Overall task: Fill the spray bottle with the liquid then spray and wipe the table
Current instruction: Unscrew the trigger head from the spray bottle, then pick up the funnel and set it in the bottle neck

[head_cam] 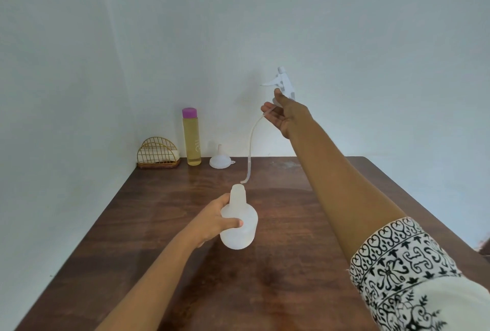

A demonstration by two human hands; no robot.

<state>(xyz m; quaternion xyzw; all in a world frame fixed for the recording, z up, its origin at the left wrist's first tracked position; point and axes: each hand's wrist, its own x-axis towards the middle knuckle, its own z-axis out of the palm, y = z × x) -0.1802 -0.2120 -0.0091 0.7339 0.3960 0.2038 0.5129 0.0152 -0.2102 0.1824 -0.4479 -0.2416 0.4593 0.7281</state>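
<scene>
Below the right hand (281, 115), whose fingers pinch the trigger head (285, 82), its dip tube (250, 150) dangles just above the empty spray bottle (238, 220) gripped by left fingers (233, 222), and could drip or snag.

Behind the spray bottle (238, 222) on the table (291, 224) stand rack (157, 154), liquid bottle (191, 139), funnel (219, 160) (left to right).

A glossy dark wood table (164, 264) is seen; the spray bottle (240, 224) looks frosted translucent plastic, the funnel (219, 160) likewise, the holder (157, 154) perhaps gilt wire.
</scene>
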